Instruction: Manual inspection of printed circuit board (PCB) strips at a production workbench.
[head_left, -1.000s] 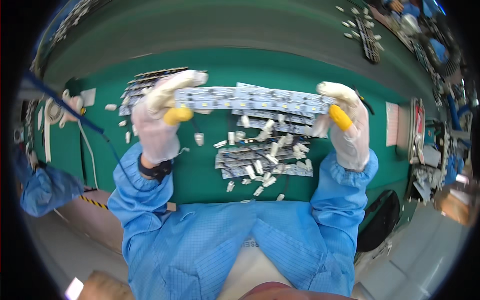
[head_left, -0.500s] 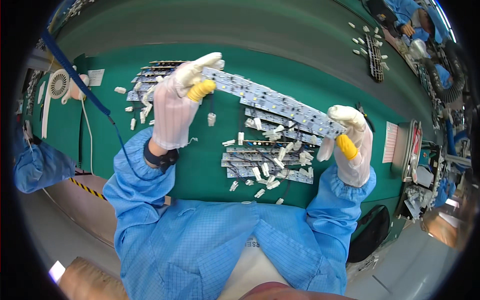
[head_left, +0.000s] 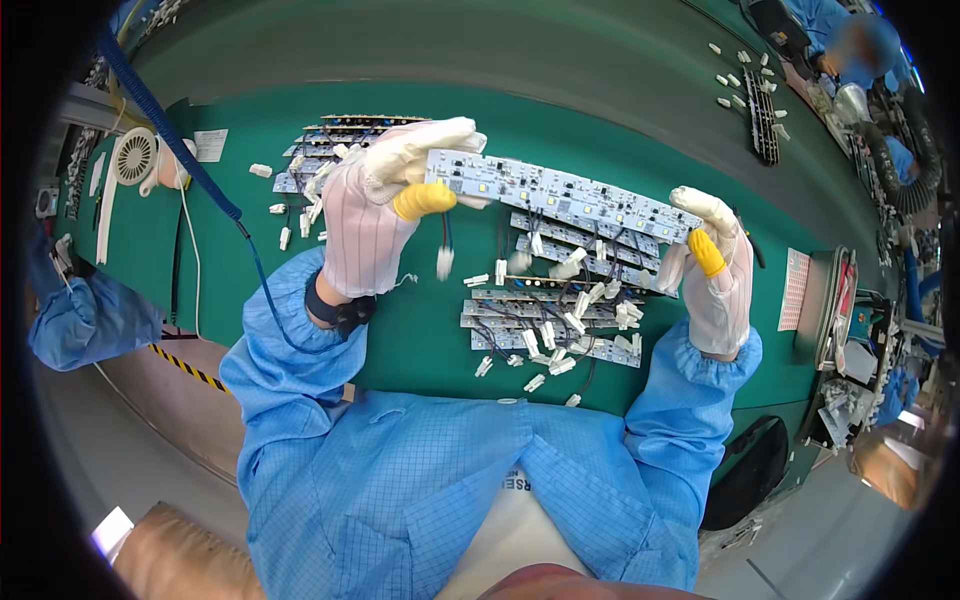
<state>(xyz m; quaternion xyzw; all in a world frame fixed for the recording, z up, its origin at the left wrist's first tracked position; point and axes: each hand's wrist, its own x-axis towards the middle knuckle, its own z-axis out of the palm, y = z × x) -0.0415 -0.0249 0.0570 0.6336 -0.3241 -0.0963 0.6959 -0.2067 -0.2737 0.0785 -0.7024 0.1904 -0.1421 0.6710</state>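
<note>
A long narrow LED circuit board (head_left: 560, 196) is held up between both my gloved hands above the green mat. My left hand (head_left: 395, 190), a yellow cot on its thumb, pinches the board's left end. The other end is gripped by my right hand (head_left: 712, 245), which also has a yellow thumb cot. A short cable with a white connector (head_left: 444, 262) hangs near the left end. Below the board lie stacked LED boards (head_left: 545, 312) with dark wires and several white plugs. Another stack of boards (head_left: 300, 165) lies behind my left hand, partly covered by it.
A blue coiled cord (head_left: 185, 165) runs down to the strap on my left wrist. A small white fan (head_left: 137, 158) stands at the left. Metal trays (head_left: 830, 310) and a printed sheet (head_left: 794, 290) are at the right. A co-worker (head_left: 860, 50) sits at the far right.
The board has become more level as its left end moved right and slightly down and its right end rose. Both hands keep their hold. The whole view has shifted slightly.
</note>
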